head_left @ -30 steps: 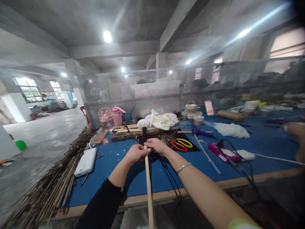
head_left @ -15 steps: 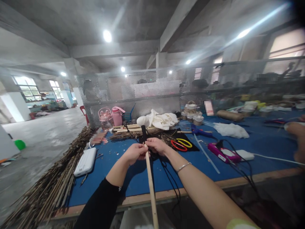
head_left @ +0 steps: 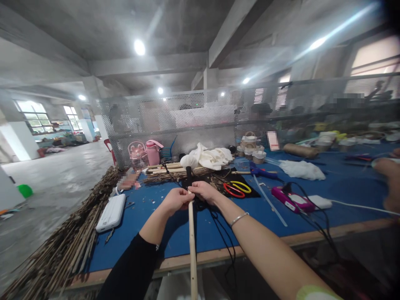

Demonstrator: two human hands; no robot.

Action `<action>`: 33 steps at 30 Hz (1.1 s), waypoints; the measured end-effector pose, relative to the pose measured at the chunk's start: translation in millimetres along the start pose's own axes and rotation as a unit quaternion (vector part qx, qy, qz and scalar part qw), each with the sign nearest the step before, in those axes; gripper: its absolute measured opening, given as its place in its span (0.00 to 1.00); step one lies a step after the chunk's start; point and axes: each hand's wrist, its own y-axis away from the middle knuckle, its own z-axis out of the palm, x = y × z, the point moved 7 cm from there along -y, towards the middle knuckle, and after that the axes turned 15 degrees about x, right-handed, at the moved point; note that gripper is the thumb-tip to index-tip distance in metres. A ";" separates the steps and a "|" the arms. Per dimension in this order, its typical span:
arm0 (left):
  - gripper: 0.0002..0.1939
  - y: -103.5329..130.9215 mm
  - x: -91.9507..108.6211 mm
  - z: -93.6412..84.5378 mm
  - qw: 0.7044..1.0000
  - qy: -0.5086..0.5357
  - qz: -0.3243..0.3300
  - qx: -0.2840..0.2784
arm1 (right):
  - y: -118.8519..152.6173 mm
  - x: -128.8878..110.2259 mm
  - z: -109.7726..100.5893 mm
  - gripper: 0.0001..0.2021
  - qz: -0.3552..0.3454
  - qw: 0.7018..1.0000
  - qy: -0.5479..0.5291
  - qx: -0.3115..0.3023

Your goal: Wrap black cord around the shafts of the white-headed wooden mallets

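A pale wooden stick (head_left: 191, 241) runs from the bottom of the view up to my hands, its far part wrapped in black (head_left: 189, 174). Beyond the wrapped part sits a rounded white cloth bundle (head_left: 189, 161). My left hand (head_left: 176, 201) is closed round the stick just below the wrapping. Close against it, my right hand (head_left: 203, 191) pinches at the wrapping's lower edge, on what looks like black cord. Loose black cord (head_left: 220, 229) trails below my right hand over the table edge. The fingertips partly hide the cord where it meets the stick.
Scissors with red and yellow handles (head_left: 236, 189) lie right of my hands. A blue glue gun (head_left: 264, 171), a magenta device (head_left: 292, 200) and a white power bank (head_left: 111, 213) are on the blue table. Dry twigs (head_left: 71, 233) lean at the left. Another person's hand (head_left: 389, 179) shows far right.
The near end of the stick has swung left, so it stands more upright in view. Both hands stay together at the wrapping with slightly shifted fingers.
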 end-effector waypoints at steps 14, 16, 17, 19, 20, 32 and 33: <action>0.16 10.3 1.5 7.8 0.992 0.058 -0.083 -0.077 | -1.5 1.2 2.1 0.17 -0.005 0.998 -0.039 -0.038; 0.18 6.6 -3.8 4.8 0.995 0.023 -0.079 -0.054 | -3.2 3.6 0.5 0.17 -0.011 1.000 -0.012 -0.020; 0.19 4.8 -5.6 3.8 0.996 0.010 -0.071 -0.046 | -3.7 4.3 0.1 0.16 -0.012 1.000 -0.005 -0.015; 0.21 1.2 -7.6 2.3 0.998 -0.006 -0.052 -0.036 | -4.2 4.8 -0.1 0.16 -0.013 1.000 -0.002 -0.011; 0.21 -0.3 -7.9 1.8 0.999 -0.009 -0.043 -0.032 | -4.3 4.7 -0.1 0.16 -0.012 1.000 -0.004 -0.010; 0.19 8.8 5.4 9.3 0.990 0.087 -0.041 -0.103 | 4.4 -4.2 5.7 0.17 0.013 0.992 -0.090 -0.082; 0.19 9.6 5.4 10.2 0.988 0.092 -0.044 -0.113 | 4.5 -4.3 5.8 0.17 0.012 0.992 -0.090 -0.083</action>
